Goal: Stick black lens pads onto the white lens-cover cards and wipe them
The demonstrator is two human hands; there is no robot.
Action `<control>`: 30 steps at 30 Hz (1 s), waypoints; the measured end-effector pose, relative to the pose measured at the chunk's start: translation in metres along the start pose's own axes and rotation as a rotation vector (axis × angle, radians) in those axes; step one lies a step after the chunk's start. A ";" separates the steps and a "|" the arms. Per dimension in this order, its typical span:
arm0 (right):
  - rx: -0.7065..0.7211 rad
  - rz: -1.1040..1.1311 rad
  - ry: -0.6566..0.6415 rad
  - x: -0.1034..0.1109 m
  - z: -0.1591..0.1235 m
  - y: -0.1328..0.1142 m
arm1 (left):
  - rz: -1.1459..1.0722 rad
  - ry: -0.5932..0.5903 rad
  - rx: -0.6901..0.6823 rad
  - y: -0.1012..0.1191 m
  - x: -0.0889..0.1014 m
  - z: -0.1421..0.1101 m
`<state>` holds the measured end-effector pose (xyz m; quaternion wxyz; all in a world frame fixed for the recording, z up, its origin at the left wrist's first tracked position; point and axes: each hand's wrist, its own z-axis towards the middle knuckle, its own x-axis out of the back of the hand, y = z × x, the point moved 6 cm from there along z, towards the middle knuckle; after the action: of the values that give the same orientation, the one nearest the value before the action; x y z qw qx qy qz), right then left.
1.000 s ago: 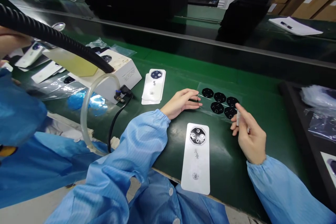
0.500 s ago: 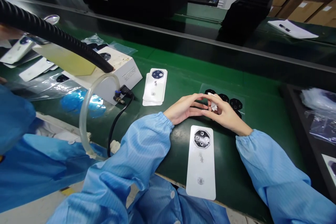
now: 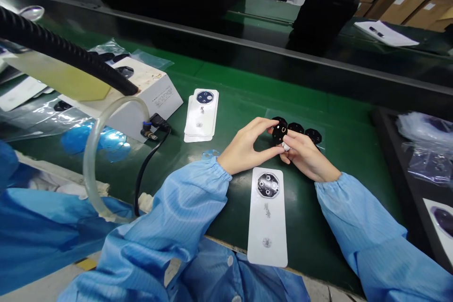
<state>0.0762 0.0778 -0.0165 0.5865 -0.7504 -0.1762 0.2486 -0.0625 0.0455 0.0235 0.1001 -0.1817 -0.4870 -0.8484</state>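
Observation:
My left hand (image 3: 247, 146) pinches a black octagonal camera lens cover (image 3: 279, 133) by its edges, its face with round holes tilted toward me. Against the cover's lower right edge, my right hand (image 3: 306, 155) is closed on a small crumpled white wipe (image 3: 286, 146), mostly hidden by the fingers. Just behind the hands, several similar black covers (image 3: 313, 136) lie on a clear sheet. A white phone back panel (image 3: 268, 226) with a dark octagonal camera area lies at the table's front edge, below both hands.
White phone panels (image 3: 201, 120) are stacked to the left. A white box-shaped device (image 3: 159, 96), a clear hose (image 3: 92, 151) and a black ribbed duct (image 3: 67, 49) stand farther left, near a co-worker's blue sleeve (image 3: 38, 226). A dark tray (image 3: 392, 170) with plastic bags sits right.
The black lens cover now shows upright between my hands, which have opened away from their earlier touching pose. A small blue film piece has come into sight beside my left sleeve. The view shifted slightly.

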 end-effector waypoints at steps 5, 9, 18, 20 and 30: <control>0.003 0.057 -0.057 -0.004 -0.004 0.004 | -0.008 0.008 -0.023 -0.002 -0.004 0.000; 0.026 0.055 -0.102 -0.008 -0.006 0.004 | 0.054 -0.012 -0.007 -0.003 -0.004 -0.003; 0.234 -0.507 0.191 0.014 -0.017 -0.003 | 0.119 -0.040 0.153 -0.019 -0.004 -0.011; 0.272 -0.695 0.285 0.019 -0.030 -0.004 | 0.162 -0.063 0.147 -0.018 -0.005 -0.013; 0.413 -1.120 0.091 0.007 -0.084 0.012 | 0.262 -0.207 0.040 -0.010 -0.015 -0.033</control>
<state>0.1306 0.0122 -0.0138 0.7689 -0.4239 -0.4677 -0.1019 -0.0590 0.0219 -0.0059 0.1626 -0.3281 -0.4836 -0.7950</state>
